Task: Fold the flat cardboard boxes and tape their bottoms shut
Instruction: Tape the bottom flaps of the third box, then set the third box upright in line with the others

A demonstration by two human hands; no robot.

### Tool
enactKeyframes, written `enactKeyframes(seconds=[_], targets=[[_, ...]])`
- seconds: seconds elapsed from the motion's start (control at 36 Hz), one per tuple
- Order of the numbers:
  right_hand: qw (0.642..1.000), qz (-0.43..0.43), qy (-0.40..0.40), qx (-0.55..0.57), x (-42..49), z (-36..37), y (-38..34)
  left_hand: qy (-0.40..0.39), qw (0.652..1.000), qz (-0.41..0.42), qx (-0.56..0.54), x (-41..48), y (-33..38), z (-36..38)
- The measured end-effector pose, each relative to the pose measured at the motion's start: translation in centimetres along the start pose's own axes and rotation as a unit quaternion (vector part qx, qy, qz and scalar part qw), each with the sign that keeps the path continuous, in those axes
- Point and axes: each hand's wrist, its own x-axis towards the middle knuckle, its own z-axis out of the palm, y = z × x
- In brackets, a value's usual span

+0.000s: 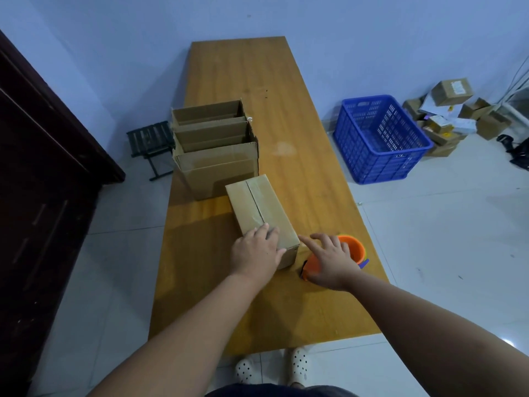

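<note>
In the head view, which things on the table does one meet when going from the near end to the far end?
Tape dispenser under the right hand → taped box under the left hand → three open boxes in a row.

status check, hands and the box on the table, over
Left hand flat on taped box, near end. Right hand on orange tape dispenser, grip unclear. Three open boxes lined up behind, nothing blocking.

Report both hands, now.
Left hand: open, flat on the taped box.
Right hand: on the orange tape dispenser; grip cannot be told.
</note>
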Motion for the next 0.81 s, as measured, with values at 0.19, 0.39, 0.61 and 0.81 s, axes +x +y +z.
enactKeyframes(seconds=[0.19,0.39,0.61,0.81], targets=[[0.886,0.114,0.082,0.443,1.4,-1.9,-3.2,-0.021,0.986,-0.032,-0.161,0.3,-0.6,1.1],[0.813,0.192,0.014,0.55,1.7,-3.4,-7.4,-0.032,0.989,-0.062,-0.129,-0.2,-0.5,0.8],[0.82,0.137,-0.032,0.554,1.4,-2.1,-8.6,0.103,0.973,-0.141,-0.151,0.3,-4.8,-0.8],[0.746,0.145,-0.097,0.642,1.3,-2.8,-8.7,0.021,0.899,-0.32,-0.298,2.4,-10.6,-1.3]])
